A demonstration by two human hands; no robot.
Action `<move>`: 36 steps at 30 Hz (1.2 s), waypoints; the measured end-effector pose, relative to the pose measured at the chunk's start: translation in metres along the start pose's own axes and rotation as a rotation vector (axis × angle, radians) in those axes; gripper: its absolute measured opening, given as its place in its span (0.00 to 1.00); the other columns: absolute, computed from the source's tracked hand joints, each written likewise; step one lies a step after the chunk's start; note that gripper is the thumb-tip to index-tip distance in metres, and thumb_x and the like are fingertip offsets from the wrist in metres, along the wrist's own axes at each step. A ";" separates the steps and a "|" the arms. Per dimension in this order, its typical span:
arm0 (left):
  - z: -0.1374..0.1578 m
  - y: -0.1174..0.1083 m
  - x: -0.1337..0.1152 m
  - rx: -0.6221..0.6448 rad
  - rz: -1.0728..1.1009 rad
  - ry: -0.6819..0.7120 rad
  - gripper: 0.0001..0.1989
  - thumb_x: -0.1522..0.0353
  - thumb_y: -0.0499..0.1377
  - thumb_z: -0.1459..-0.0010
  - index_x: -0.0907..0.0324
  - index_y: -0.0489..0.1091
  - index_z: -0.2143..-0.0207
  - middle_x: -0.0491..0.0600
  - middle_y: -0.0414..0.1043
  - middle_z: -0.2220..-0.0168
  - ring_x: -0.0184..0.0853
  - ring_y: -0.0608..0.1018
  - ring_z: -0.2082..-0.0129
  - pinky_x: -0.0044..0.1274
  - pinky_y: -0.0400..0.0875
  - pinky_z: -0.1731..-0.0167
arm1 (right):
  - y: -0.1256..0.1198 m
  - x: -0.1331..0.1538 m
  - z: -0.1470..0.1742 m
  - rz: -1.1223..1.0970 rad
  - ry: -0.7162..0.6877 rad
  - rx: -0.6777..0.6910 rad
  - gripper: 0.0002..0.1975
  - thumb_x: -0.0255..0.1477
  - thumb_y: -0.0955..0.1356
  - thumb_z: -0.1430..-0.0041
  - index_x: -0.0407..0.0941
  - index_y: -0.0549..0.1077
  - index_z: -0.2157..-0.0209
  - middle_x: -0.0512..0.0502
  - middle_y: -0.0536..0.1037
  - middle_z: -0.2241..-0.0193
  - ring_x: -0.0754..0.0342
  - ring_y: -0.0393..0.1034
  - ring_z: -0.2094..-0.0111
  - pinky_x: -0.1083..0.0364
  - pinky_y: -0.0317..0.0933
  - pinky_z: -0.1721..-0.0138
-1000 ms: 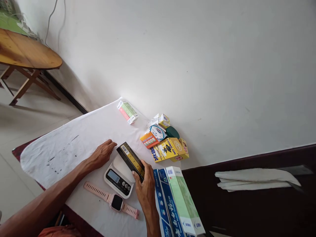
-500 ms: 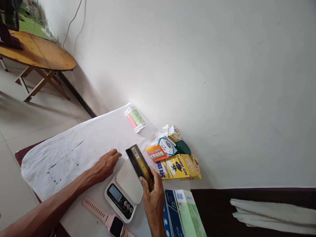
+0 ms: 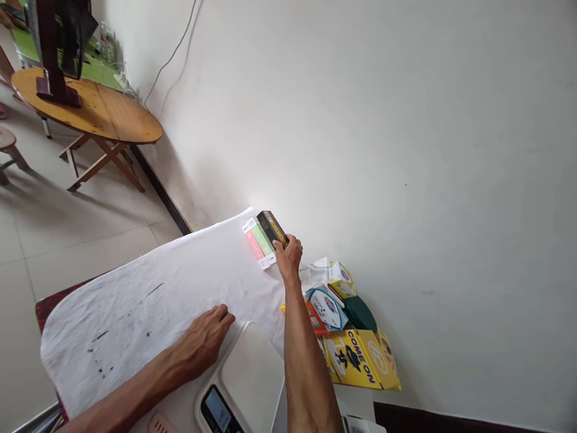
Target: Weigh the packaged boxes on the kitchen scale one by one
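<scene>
Right hand (image 3: 291,254): clasping black box (image 3: 272,228)
Left hand (image 3: 210,337): resting curled, seemingly empty
Cartons (image 3: 256,242), box's eight o'clock: risking shoves from drift

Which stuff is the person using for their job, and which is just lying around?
Seems part of the job:
- black-and-gold box, in the right hand
- pink-and-green boxes, beside it
- white scale, switched on

Probably just about:
- pink strap
- wooden table
- stool

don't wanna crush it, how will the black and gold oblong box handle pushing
The black and gold oblong box is probably stiff card, given crisp edges. Flat sides suggest sliding, not rolling. Likely light: only the right hand holds it.
</scene>
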State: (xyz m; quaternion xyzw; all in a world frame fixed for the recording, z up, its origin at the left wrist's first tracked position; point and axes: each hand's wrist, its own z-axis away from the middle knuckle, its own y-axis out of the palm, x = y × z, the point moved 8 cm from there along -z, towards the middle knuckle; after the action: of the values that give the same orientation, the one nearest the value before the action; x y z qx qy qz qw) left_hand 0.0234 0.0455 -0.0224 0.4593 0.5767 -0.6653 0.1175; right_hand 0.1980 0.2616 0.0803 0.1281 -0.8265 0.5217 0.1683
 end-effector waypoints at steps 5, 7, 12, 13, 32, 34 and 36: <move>-0.002 0.002 0.000 0.030 0.006 -0.022 0.18 0.83 0.44 0.39 0.57 0.66 0.58 0.52 0.69 0.55 0.38 0.72 0.58 0.28 0.68 0.56 | 0.016 -0.015 0.000 0.018 0.014 0.052 0.22 0.34 0.64 0.40 0.39 0.70 0.46 0.31 0.74 0.51 0.39 0.65 0.47 0.45 0.60 0.46; -0.002 0.002 -0.001 0.033 0.001 -0.020 0.18 0.83 0.45 0.39 0.57 0.67 0.58 0.53 0.69 0.55 0.39 0.72 0.58 0.29 0.68 0.56 | 0.016 -0.018 0.000 0.023 0.017 0.060 0.23 0.35 0.65 0.40 0.39 0.70 0.45 0.32 0.73 0.50 0.39 0.65 0.47 0.45 0.60 0.45; -0.003 0.002 0.000 0.014 -0.009 -0.004 0.17 0.82 0.44 0.37 0.58 0.68 0.58 0.53 0.69 0.57 0.40 0.73 0.59 0.29 0.68 0.59 | -0.002 -0.005 0.005 0.024 0.001 0.031 0.34 0.38 0.69 0.43 0.36 0.63 0.38 0.26 0.70 0.44 0.35 0.62 0.42 0.41 0.59 0.43; -0.003 0.002 0.001 0.010 -0.009 -0.001 0.17 0.81 0.44 0.37 0.58 0.68 0.57 0.52 0.69 0.58 0.40 0.73 0.60 0.29 0.68 0.59 | -0.009 0.001 0.012 0.023 -0.014 0.016 0.35 0.38 0.69 0.42 0.35 0.62 0.38 0.25 0.69 0.43 0.34 0.61 0.41 0.40 0.58 0.42; -0.001 -0.006 0.002 -0.048 -0.051 0.142 0.19 0.69 0.43 0.31 0.62 0.69 0.47 0.56 0.70 0.56 0.43 0.76 0.59 0.32 0.71 0.60 | -0.272 -0.127 0.376 0.399 0.617 -0.032 0.55 0.66 0.61 0.48 0.32 0.67 0.38 0.22 0.71 0.42 0.26 0.65 0.41 0.34 0.63 0.45; -0.001 -0.007 0.004 -0.061 -0.049 0.151 0.19 0.69 0.42 0.31 0.61 0.68 0.47 0.55 0.70 0.56 0.42 0.77 0.60 0.31 0.71 0.59 | -0.264 -0.139 0.389 0.322 0.702 0.041 0.55 0.66 0.62 0.49 0.34 0.66 0.37 0.25 0.71 0.42 0.29 0.66 0.41 0.37 0.64 0.45; 0.000 -0.006 0.006 -0.074 -0.054 0.155 0.19 0.68 0.42 0.31 0.61 0.68 0.47 0.54 0.70 0.56 0.41 0.77 0.60 0.31 0.71 0.59 | -0.260 -0.137 0.391 0.285 0.691 0.037 0.53 0.65 0.61 0.48 0.36 0.67 0.38 0.28 0.73 0.43 0.31 0.67 0.43 0.39 0.65 0.46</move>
State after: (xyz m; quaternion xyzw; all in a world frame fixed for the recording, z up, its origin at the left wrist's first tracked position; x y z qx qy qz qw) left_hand 0.0159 0.0499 -0.0225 0.4891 0.6202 -0.6090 0.0716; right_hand 0.3670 -0.1972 0.0811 -0.1689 -0.7208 0.5673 0.3607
